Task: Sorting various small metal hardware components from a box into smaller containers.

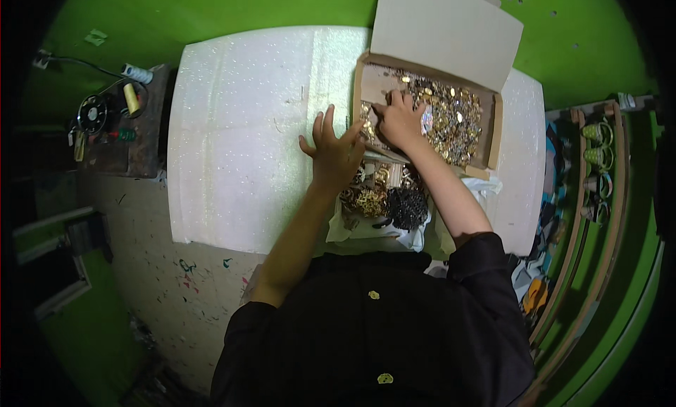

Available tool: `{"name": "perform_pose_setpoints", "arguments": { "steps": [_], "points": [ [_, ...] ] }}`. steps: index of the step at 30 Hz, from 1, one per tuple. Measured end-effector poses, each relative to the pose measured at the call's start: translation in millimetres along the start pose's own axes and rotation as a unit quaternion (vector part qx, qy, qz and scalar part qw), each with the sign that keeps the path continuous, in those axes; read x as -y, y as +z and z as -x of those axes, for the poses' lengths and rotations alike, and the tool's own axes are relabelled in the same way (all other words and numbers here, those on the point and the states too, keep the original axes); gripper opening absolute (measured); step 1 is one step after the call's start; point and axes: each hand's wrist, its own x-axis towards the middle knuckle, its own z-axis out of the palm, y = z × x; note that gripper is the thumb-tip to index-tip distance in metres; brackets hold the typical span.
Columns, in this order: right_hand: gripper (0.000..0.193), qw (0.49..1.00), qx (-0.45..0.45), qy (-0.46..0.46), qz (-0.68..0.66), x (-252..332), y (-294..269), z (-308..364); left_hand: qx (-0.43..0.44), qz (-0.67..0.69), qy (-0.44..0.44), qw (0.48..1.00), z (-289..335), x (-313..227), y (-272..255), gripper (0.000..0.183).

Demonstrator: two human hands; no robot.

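Observation:
A shallow brown cardboard box [494,136] with its lid raised stands on the white-covered table. Many small gold, silver and dark shiny pieces [454,118] lie loose inside it, densest in the middle and right. My right hand [401,124] reaches palm down into the box's left part, fingers apart and touching the pieces; nothing held shows. My left hand [334,153] hovers just outside the box's left wall, fingers spread and holding nothing. Nearer me, a smaller open container holds a heap of gold pieces [371,202] and a heap of black pieces [407,208], on crumpled pale plastic [345,231].
The table's white sparkly cover [239,139] spreads left. The box lid [443,34] leans toward the green wall [267,9]. A dark side table [141,150] at left carries thread spools [132,97]. At right, a wooden rack [620,153] holds several pairs of footwear [596,157].

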Motion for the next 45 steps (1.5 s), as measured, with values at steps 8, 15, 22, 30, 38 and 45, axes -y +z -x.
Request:
{"name": "perform_pose_setpoints", "arguments": {
  "steps": [8,15,22,30,38,45],
  "points": [
    [0.048,0.995,-0.083,-0.005,0.053,-8,-7,-3,0.018,0.034,-0.016,0.999,-9,3,2,0.036],
    [0.045,0.994,0.013,-0.031,0.101,-7,-1,-7,0.034,0.11,-0.038,0.993,-7,1,2,0.035],
    [0.046,0.984,-0.042,-0.109,0.137,-17,8,-7,0.067,0.121,-0.041,0.99,-4,5,-4,0.037],
    [0.019,0.981,-0.04,-0.181,0.059,-24,-3,-1,0.066,0.118,-0.043,0.99,-5,4,-5,0.037],
    [0.012,0.98,-0.119,-0.139,-0.083,-35,-22,7,0.083,0.135,-0.067,0.985,-3,3,-5,0.038],
    [0.014,0.986,-0.069,-0.118,-0.097,-38,-25,9,0.091,0.166,-0.066,0.98,0,1,-8,0.038]
  ]
}}
